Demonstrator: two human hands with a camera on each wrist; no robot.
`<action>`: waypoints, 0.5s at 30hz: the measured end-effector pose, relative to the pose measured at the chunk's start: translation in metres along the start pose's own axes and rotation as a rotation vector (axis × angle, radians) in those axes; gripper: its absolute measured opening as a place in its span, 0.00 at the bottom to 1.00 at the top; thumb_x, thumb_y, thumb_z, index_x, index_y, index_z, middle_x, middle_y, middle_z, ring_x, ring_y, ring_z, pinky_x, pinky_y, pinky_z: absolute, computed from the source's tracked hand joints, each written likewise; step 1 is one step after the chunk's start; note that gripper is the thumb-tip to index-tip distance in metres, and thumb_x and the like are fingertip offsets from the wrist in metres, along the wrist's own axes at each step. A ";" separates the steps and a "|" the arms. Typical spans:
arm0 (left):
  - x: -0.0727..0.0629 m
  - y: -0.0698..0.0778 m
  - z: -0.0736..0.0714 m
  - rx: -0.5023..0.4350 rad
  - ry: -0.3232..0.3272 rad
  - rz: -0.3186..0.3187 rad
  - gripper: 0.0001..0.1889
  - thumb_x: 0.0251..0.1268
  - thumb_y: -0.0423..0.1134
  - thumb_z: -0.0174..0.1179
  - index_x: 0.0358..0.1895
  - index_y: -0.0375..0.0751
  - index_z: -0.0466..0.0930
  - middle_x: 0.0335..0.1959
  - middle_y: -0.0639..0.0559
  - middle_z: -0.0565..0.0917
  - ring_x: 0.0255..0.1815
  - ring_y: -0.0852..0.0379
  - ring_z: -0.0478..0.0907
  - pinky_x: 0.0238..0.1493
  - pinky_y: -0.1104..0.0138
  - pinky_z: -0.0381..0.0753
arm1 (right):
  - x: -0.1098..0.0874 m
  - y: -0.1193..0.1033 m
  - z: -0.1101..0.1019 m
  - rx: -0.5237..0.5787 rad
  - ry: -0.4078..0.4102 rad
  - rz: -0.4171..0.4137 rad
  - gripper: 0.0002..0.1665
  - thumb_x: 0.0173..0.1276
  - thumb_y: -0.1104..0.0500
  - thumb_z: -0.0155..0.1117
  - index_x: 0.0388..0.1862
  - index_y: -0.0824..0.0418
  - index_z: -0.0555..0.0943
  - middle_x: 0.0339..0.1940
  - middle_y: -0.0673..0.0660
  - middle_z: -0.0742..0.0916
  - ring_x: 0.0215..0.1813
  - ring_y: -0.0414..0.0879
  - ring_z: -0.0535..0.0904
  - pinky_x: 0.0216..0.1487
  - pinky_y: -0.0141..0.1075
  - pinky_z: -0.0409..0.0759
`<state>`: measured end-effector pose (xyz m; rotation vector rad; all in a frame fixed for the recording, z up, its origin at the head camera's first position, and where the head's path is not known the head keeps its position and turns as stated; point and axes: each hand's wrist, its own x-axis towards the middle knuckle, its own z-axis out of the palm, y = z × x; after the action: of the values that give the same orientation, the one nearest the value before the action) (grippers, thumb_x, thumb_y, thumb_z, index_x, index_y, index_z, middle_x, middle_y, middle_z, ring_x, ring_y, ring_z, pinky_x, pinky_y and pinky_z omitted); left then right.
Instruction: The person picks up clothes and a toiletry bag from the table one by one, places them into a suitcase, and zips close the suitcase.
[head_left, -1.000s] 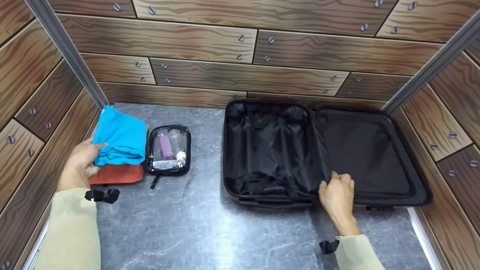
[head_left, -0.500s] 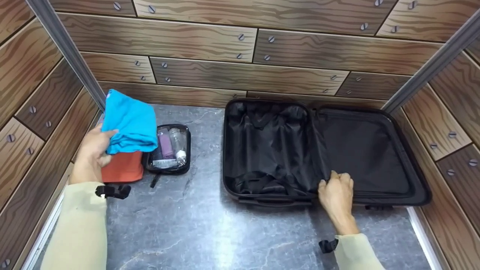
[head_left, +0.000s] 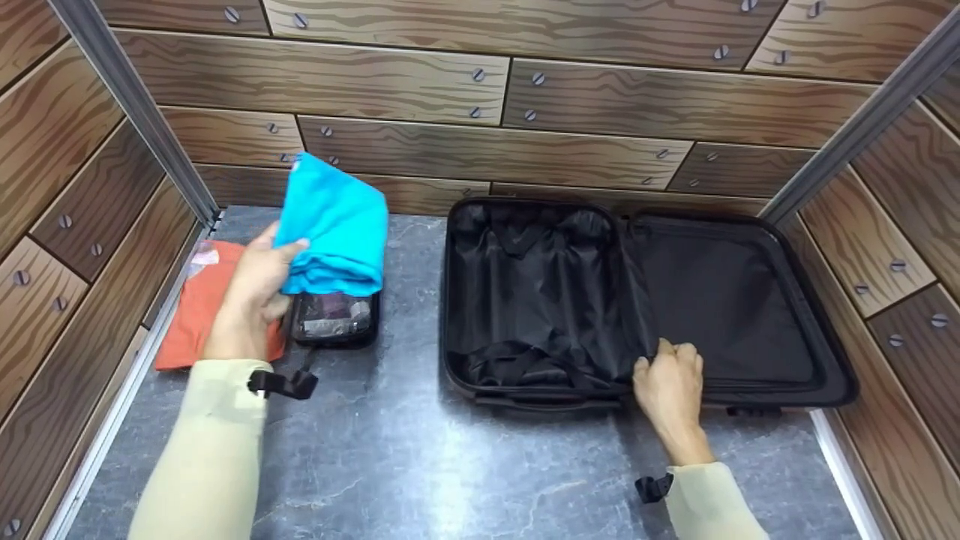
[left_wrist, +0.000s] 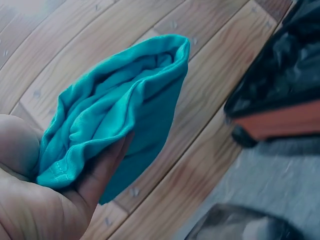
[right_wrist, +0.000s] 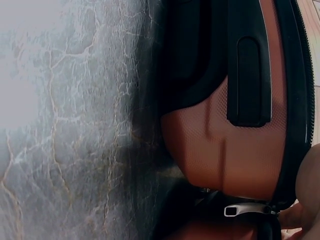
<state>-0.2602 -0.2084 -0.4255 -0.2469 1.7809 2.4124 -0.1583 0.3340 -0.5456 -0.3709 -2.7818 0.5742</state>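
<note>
A folded bright blue garment (head_left: 337, 232) hangs in the air at left of centre. My left hand (head_left: 259, 281) pinches its left edge, thumb on top and fingers underneath. The left wrist view shows the folded layers of this cloth (left_wrist: 145, 115) end-on between thumb and fingers. To the right, a black-lined suitcase (head_left: 547, 292) lies spread open on the floor. My right hand (head_left: 673, 390) grips its near edge where the two halves meet. In the right wrist view, part of that hand (right_wrist: 309, 177) shows beside the orange shell (right_wrist: 240, 165), close to a silver zipper pull (right_wrist: 245, 210).
A folded orange garment (head_left: 187, 322) lies by the left wall. Beside it, a clear-topped black pouch (head_left: 337, 328) holds small bottles, partly covered from view by the blue cloth. Wood-patterned walls (head_left: 405, 82) enclose the grey marbled floor (head_left: 360, 457) at back and sides.
My left hand has lifted the blue garment off the orange one and carried it rightward, over the pouch. The right hand stays at the suitcase edge.
</note>
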 end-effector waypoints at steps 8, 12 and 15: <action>0.003 -0.013 0.031 -0.056 -0.047 -0.025 0.30 0.83 0.32 0.51 0.83 0.41 0.58 0.34 0.51 0.88 0.26 0.57 0.89 0.31 0.64 0.90 | 0.001 0.000 0.001 0.003 0.013 -0.014 0.32 0.72 0.61 0.62 0.66 0.84 0.73 0.57 0.81 0.77 0.61 0.76 0.69 0.66 0.64 0.68; 0.005 -0.022 0.044 -0.039 -0.077 -0.050 0.32 0.83 0.33 0.52 0.84 0.46 0.56 0.38 0.49 0.89 0.27 0.55 0.90 0.32 0.60 0.91 | 0.001 0.000 0.001 0.004 0.007 -0.005 0.32 0.72 0.61 0.62 0.67 0.84 0.73 0.57 0.80 0.77 0.61 0.75 0.69 0.67 0.64 0.68; 0.005 -0.029 0.057 -0.036 -0.095 -0.056 0.33 0.82 0.33 0.53 0.85 0.47 0.55 0.44 0.49 0.87 0.30 0.55 0.89 0.35 0.60 0.91 | 0.000 0.000 0.000 0.009 -0.010 0.009 0.33 0.72 0.61 0.61 0.68 0.84 0.72 0.57 0.79 0.76 0.62 0.74 0.68 0.67 0.64 0.68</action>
<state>-0.2626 -0.1456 -0.4371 -0.1798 1.6700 2.3775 -0.1581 0.3334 -0.5457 -0.3802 -2.7876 0.5916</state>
